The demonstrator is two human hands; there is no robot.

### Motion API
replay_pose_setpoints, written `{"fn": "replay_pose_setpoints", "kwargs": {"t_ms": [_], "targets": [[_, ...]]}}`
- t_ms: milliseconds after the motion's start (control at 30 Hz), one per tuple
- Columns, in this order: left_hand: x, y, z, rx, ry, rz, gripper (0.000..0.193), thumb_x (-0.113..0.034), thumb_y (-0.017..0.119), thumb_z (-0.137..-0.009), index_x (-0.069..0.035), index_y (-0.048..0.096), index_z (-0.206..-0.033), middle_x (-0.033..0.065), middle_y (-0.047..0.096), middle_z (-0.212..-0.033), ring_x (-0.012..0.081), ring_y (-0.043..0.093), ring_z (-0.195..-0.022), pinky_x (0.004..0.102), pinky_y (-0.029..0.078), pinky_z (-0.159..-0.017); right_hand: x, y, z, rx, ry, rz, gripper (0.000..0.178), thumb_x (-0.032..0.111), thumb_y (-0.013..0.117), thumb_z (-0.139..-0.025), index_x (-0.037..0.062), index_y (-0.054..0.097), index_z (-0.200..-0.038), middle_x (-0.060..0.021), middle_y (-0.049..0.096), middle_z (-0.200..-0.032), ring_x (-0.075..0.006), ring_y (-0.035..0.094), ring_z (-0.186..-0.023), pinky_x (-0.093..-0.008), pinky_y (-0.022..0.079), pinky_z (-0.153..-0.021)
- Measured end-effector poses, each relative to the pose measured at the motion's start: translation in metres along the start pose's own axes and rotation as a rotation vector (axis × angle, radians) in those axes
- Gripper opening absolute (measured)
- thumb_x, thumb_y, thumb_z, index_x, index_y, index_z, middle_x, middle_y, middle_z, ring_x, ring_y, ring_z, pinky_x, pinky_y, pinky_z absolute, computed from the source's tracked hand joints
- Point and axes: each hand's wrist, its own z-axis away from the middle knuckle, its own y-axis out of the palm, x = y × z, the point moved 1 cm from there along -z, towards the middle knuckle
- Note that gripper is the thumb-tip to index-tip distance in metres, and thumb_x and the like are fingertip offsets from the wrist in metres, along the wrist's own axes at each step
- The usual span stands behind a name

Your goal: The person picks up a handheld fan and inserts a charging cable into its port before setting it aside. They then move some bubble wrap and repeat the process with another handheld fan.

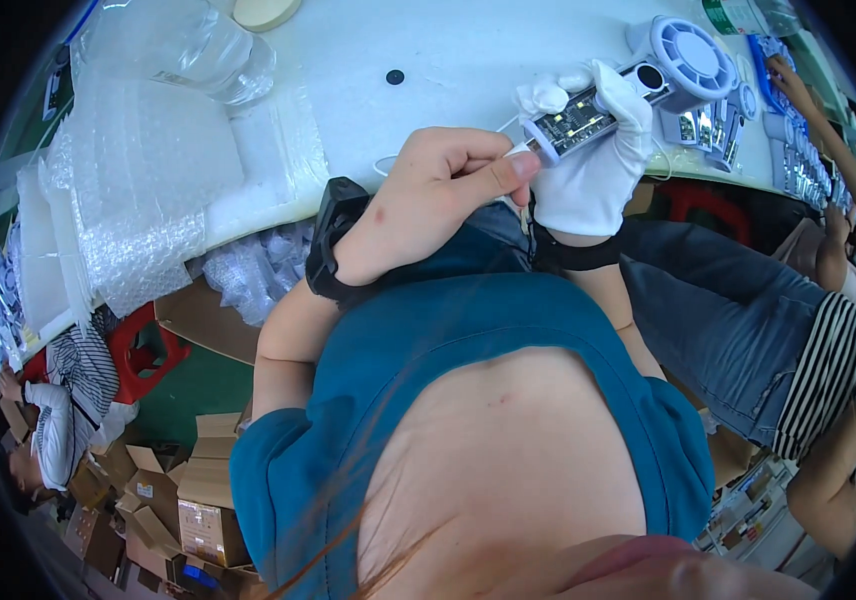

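My right hand, in a white glove, is closed around the handle of a light-grey handheld fan. A dark see-through panel on this handle shows circuit parts and small lit spots. The round fan head points away from me over the table. My bare left hand pinches a small white cable plug between thumb and fingers, right at the handle's near end. Whether the plug is seated in the handle is hidden by the fingertips. A thin white cable shows beside the left hand.
Several similar fans lie to the right on the white table. Bubble-wrap bags and a clear plastic container are at the left. A small black disc lies mid-table. Co-workers sit on both sides; cardboard boxes stand lower left.
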Motion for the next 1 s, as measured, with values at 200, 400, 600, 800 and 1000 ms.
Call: {"fn": "replay_pose_setpoints", "kwargs": {"t_ms": [200,400,600,800,1000], "targets": [[-0.011,-0.014,-0.001,0.19,-0.114,0.038,0.039,-0.03,0.05,-0.09,-0.004,0.053,-0.061,-0.0051,0.04,-0.055,0.0022,0.029,-0.05,0.0193,0.02,-0.046,-0.003,0.008,0.007,0.043,-0.064,0.162,0.015,0.019,0.054,-0.079,0.0038,0.053,-0.081,-0.0066,0.054,-0.073,-0.0187,0.053,-0.067,-0.0311,0.044,-0.064],[-0.006,-0.011,-0.001,0.14,-0.057,-0.001,0.038,-0.029,0.051,-0.089,-0.004,0.052,-0.06,-0.0056,0.037,-0.054,0.0033,0.027,-0.051,0.0205,0.02,-0.046,-0.013,0.01,0.005,0.04,-0.067,0.24,0.015,0.018,0.052,-0.079,0.0033,0.051,-0.077,-0.0057,0.052,-0.071,-0.0174,0.051,-0.064,-0.03,0.042,-0.066],[-0.008,-0.015,-0.004,0.073,-0.002,0.097,0.037,-0.028,0.049,-0.09,-0.005,0.052,-0.062,-0.0066,0.033,-0.054,0.0034,0.025,-0.051,0.021,0.021,-0.046,-0.016,0.011,-0.008,0.059,-0.205,0.465,0.018,0.021,0.054,-0.082,0.0034,0.055,-0.085,-0.006,0.056,-0.072,-0.0176,0.057,-0.064,-0.0278,0.046,-0.058],[-0.013,-0.001,-0.017,-0.126,0.18,0.236,0.035,-0.03,0.041,-0.094,-0.004,0.053,-0.075,-0.0075,0.029,-0.055,0.0029,0.024,-0.05,0.0209,0.022,-0.046,0.019,0.05,-0.087,0.152,-0.007,0.51,0.013,0.019,0.06,-0.078,0.0079,0.054,-0.077,-0.0053,0.056,-0.068,-0.0155,0.056,-0.059,-0.0251,0.045,-0.054],[0.002,-0.028,-0.006,-0.114,0.172,0.287,0.036,-0.035,0.037,-0.095,-0.002,0.049,-0.086,-0.0082,0.023,-0.054,0.003,0.019,-0.047,0.0205,0.016,-0.043,0.04,0.084,-0.261,0.098,0.063,0.74,0.012,0.018,0.062,-0.076,0.0112,0.053,-0.076,0.0001,0.054,-0.063,-0.0113,0.051,-0.052,-0.0243,0.037,-0.045]]}}
